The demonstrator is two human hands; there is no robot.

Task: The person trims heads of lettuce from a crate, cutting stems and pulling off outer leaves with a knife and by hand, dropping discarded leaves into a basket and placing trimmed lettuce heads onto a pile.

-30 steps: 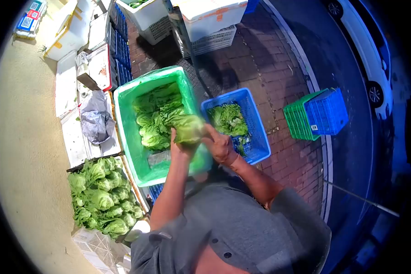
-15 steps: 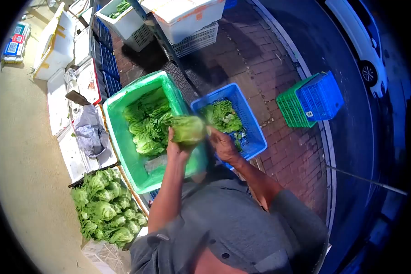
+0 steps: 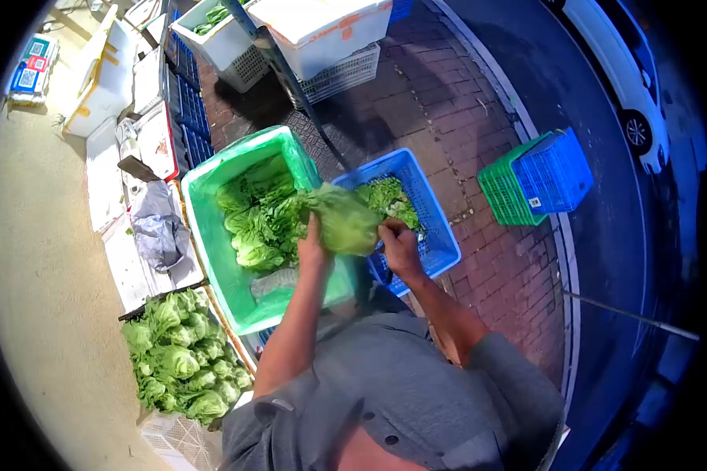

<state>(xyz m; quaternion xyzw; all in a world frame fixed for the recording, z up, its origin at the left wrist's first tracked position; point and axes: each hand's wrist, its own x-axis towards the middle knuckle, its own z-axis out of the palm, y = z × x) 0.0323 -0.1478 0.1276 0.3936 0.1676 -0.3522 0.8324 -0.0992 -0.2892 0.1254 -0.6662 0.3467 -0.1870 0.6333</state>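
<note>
My left hand (image 3: 312, 248) is wrapped around a head of lettuce (image 3: 339, 220), holding it tilted above the gap between two containers. At the lettuce's pale stem end, my right hand (image 3: 401, 250) has its fingers closed. Something small and dark shows under those fingers, too unclear to name. On the left, a green-lined box (image 3: 212, 271) contains several lettuce heads (image 3: 261, 216). Loose green leaves (image 3: 389, 198) lie in the blue basket (image 3: 441, 235) beyond my right hand.
Trimmed lettuces (image 3: 182, 357) are piled at lower left, beside a crumpled grey bag (image 3: 157, 228). A metal pole (image 3: 291, 74) slants down near both containers. Foam boxes (image 3: 322, 31) stand behind. Nested green and blue crates (image 3: 538, 177) sit by the kerb; a white car (image 3: 617, 71) is beyond.
The lettuce has shifted slightly right and tipped, its stem end now lower. My right hand has moved a little right and closed near that end. My left hand keeps its hold.
</note>
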